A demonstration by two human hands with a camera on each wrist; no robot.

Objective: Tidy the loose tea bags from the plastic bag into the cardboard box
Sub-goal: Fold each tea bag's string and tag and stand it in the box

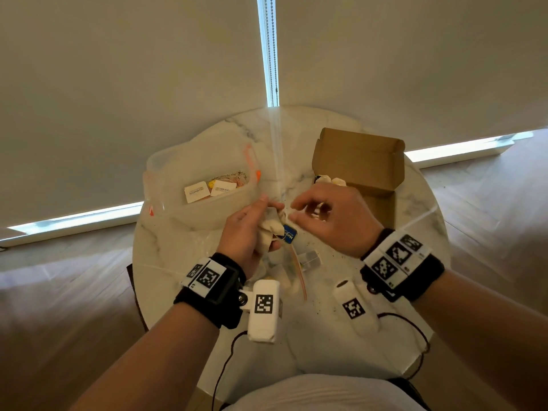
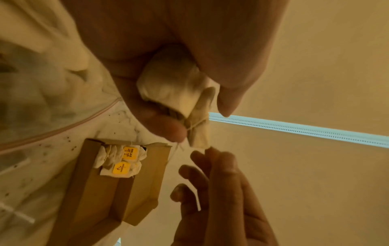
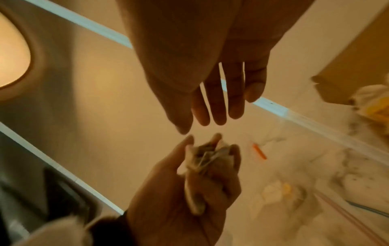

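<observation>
Two containers flank the hands on the round marble table (image 1: 341, 345), and going left to right the first is the plastic bag (image 1: 204, 185), lying slack with its mouth toward the middle; a few tagged tea bags (image 1: 207, 189) show through its clear wall, so the job is, by my reckoning, only partly done. Just right of it the left hand (image 1: 252, 232) is curled round a crumpled bunch of tea bags (image 2: 174, 86), fingers and thumb closed on the paper, a blue tag (image 1: 289, 234) hanging from the bunch below the hand; it is held up off the table, likely so the strings can be sorted before anything goes in. A thin string (image 2: 176, 148) trails from the bunch in the left wrist view. The right hand (image 1: 329, 221) hovers just beside, fingers relaxed and slightly bent, holding nothing, its fingertips (image 3: 202, 119) close to the bunch but apart from it; it looks poised to pluck one bag free. Farthest right stands the cardboard box (image 1: 358, 161), lid flap raised at the back, which leaves the opening clear for dropping in. Several tea bags lie at its near-left end, two with yellow tags (image 2: 126, 159) facing up; the remaining floor of the box is bare. Dark specks, probably loose tea, dot the marble between.
</observation>
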